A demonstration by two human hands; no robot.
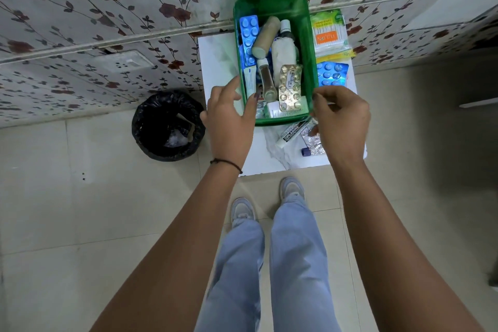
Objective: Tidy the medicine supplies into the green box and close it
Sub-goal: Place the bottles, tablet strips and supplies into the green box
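Observation:
The green box (310, 43) stands open on a small white table (258, 153), filled with blue blister strips, bottles, a gold blister strip (289, 86) and small cartons. My left hand (229, 118) hovers at the box's near left corner, fingers spread, holding nothing. My right hand (341, 118) is at the near right corner with fingers curled, over a silver blister strip (312, 143). A Cipladine tube (292, 135) lies on the table in front of the box. A blue blister strip (331, 74) and a cotton bud pack (330, 32) lie to the right of the box.
A black-lined waste bin (168, 127) stands on the tiled floor left of the table. A floral-papered wall (107, 21) runs behind it. My legs and shoes (292, 188) are right in front of the table. A small blue cap (305, 152) sits near the table's front edge.

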